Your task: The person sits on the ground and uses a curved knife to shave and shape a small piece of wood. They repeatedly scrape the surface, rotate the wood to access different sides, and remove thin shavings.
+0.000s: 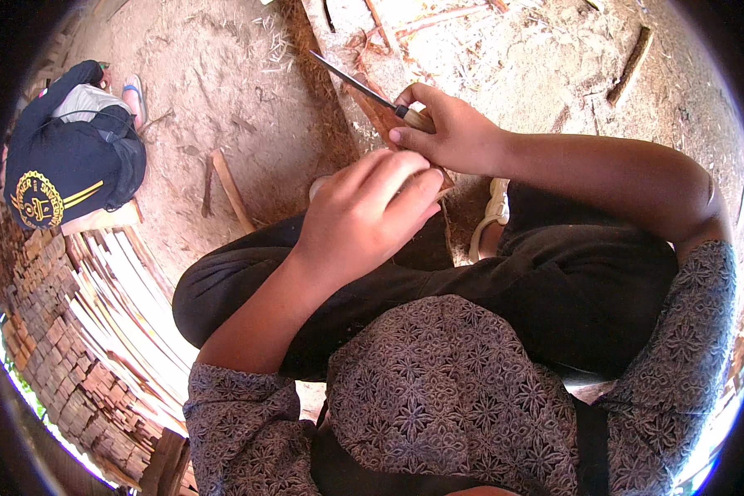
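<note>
One knife [370,88] is held in the right hand [450,136], its fingers closed round the pale handle, its single dark blade pointed far and left. Beneath the blade, one reddish strip [379,117] is seen, slanting between the two hands, its near end showing just beside the left fingers. The left hand [364,211] is half curled over it; whether the strip is gripped there cannot be told. Two sticks [233,194] are seen on the ground to the left, one more stick [630,66] far right. One other person [74,165] is seated far left, and countless slats [128,285] are piled near left.
</note>
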Motion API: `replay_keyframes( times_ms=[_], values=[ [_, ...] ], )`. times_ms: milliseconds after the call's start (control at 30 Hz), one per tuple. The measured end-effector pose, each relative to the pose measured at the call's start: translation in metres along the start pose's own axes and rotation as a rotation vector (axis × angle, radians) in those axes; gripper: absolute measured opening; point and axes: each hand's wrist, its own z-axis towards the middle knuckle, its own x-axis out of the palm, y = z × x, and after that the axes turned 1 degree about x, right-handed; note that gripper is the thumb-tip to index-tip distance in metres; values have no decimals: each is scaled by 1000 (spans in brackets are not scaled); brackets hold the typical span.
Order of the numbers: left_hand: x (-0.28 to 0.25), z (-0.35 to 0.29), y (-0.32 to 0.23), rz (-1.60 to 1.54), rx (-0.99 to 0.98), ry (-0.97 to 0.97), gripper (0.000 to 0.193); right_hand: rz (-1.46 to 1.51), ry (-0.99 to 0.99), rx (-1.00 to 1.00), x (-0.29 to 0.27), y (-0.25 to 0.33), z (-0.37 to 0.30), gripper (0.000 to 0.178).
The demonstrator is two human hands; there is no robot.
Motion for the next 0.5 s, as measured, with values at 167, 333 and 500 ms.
replay_keyframes(
  times_ms=[167,333,500],
  values=[
    [-1,-4,-1,24,-21,25,33,-118,76,-25,-15,6,7,35],
    [-8,-8,2,-13,-57,28,36,-392,173,37,-61,4,8,34],
    [-20,-11,1,71,-106,49,39,-503,314,-74,-84,27,-9,35]
  ],
)
